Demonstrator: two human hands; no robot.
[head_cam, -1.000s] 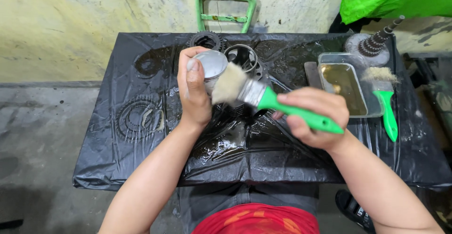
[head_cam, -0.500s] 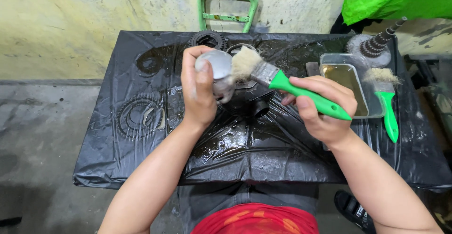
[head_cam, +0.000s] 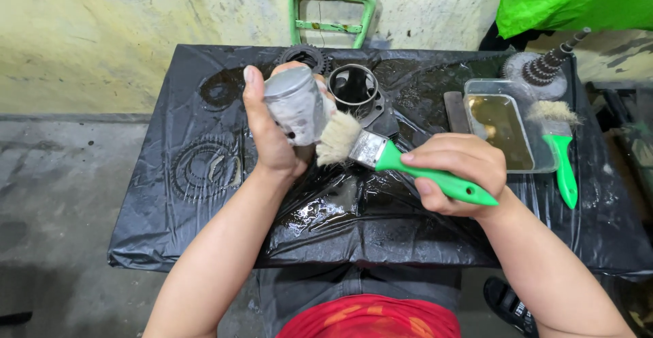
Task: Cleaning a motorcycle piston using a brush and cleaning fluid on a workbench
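While the left hand (head_cam: 272,134) grips a grey metal piston (head_cam: 294,103) upright above the table, the right hand (head_cam: 454,171) is closed round the green handle of a paintbrush (head_cam: 381,153), its pale bristles pressed against the piston's lower side at about 4 o'clock. To brush well, it seems best to keep the piston steady in the fingers and work the bristles with short strokes over the wet plastic, so drips land there. Just beyond the piston, at 12 o'clock, sits a dark cylinder sleeve (head_cam: 354,86), open and apparently hollow. At 2 o'clock from the right hand lies a clear rectangular tray (head_cam: 476,90) holding a shallow brownish liquid; a second green brush (head_cam: 561,154) rests along its right edge. All stand on the black plastic sheet (head_cam: 170,229).
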